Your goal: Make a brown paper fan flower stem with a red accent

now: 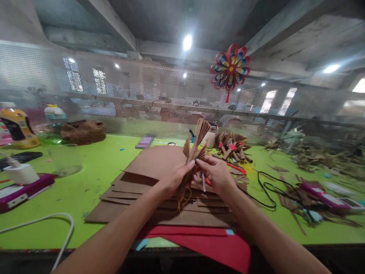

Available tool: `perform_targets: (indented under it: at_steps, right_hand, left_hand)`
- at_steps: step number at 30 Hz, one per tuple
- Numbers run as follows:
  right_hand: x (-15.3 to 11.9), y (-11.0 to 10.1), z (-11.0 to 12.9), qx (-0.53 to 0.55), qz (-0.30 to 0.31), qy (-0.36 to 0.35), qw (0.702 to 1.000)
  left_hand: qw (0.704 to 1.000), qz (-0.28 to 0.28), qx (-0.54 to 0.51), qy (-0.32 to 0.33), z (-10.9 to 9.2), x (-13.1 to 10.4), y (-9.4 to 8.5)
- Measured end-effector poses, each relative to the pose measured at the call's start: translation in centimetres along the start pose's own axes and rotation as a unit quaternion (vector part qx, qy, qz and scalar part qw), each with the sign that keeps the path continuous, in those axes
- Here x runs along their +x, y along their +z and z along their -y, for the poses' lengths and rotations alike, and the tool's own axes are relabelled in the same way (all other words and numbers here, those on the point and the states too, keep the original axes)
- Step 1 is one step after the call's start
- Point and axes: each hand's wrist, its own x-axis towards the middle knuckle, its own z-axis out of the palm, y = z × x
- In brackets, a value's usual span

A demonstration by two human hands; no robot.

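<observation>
While the left hand (178,177) clamps its fingers around the rolled brown paper piece (191,160) above the stacked brown sheets (159,163), the right hand (215,173) pinches its fingers together against the piece's right side, all over the green bench (97,160).

Illumination: ceiling lamps (187,42), brightest at upper center, flaring into white glare. Bench (97,198): moderately bright; ceiling (171,19): dim gray. Soft shadows fall between the stacked brown sheets (154,160). Softness: bench's far corners and perforated panel (142,87). Wide-angle stretching: both side edges.
</observation>
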Motion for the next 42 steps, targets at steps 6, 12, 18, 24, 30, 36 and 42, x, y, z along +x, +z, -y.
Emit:
perform_targets:
  at_steps: [6, 12, 18, 24, 30, 36, 42]
  right_hand:
    - [-0.1, 0.1, -0.3, 0.01, 0.02, -0.003, 1.0]
    - [-0.1, -0.1, -0.5, -0.019, -0.01, -0.012, 1.0]
    - [0.0, -0.3, -0.7, -0.028, -0.006, -0.013, 1.0]
    - [0.0, 0.0, -0.7, -0.023, 0.01, 0.002, 1.0]
    - [-0.1, 0.2, -0.7, -0.012, 0.03, 0.003, 0.999]
    - [-0.2, 0.3, -0.5, -0.01, 0.026, 0.015, 0.999]
    - [0.0, 0.1, -0.8, -0.021, 0.022, 0.005, 1.0]
  left_hand:
    - [1.0, -0.006, 0.007, -0.007, 0.0, -0.1, 0.0]
    - [1.0, -0.002, -0.001, 0.0, 0.2, 0.0, 0.0]
    - [1.0, -0.011, -0.002, 0.002, 0.3, 0.1, -0.1]
    - [1.0, -0.008, -0.018, 0.0, 0.9, 0.3, -0.2]
    - [1.0, -0.011, -0.013, 0.003, 0.9, 0.2, -0.2]
    - [1.0, -0.005, -0.023, 0.005, 1.2, 0.5, -0.5]
    - [1.0, -0.01, -0.022, 0.006, 1.1, 0.3, -0.3]
